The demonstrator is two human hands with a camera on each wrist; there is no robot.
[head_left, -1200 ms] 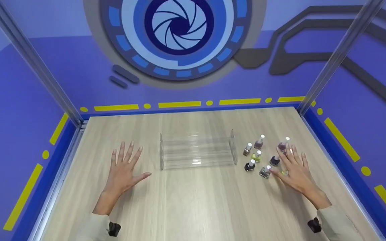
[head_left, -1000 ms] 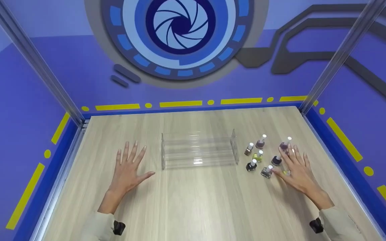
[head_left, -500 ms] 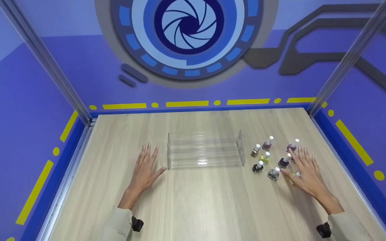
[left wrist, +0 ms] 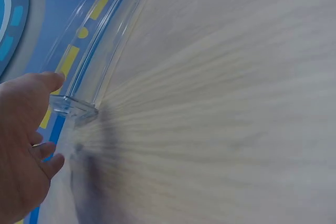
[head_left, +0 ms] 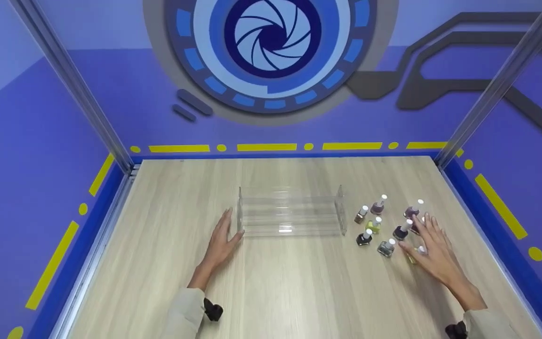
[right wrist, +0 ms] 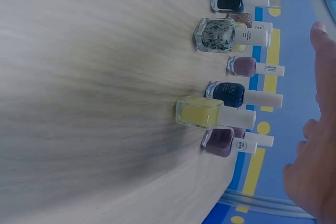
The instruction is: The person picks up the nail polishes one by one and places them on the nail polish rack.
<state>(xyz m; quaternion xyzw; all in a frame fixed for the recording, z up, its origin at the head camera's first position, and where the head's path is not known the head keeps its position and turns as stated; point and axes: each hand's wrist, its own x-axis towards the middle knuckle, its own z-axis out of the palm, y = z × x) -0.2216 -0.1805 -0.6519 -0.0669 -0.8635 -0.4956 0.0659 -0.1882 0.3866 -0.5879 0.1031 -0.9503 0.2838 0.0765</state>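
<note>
With the left hand straight-fingered beside the clear plastic rack central on the worktop, and the right hand spread over white-capped glass bottles near its right edge (neither seems to grip anything), lifting singly, straight up, should spare neighbours.

At the head view's right, the right hand is partly hiding a yellow bottle, the left wrist view's left edge is cutting off the left hand, and the right wrist view's cap print is blurring past reading.
</note>
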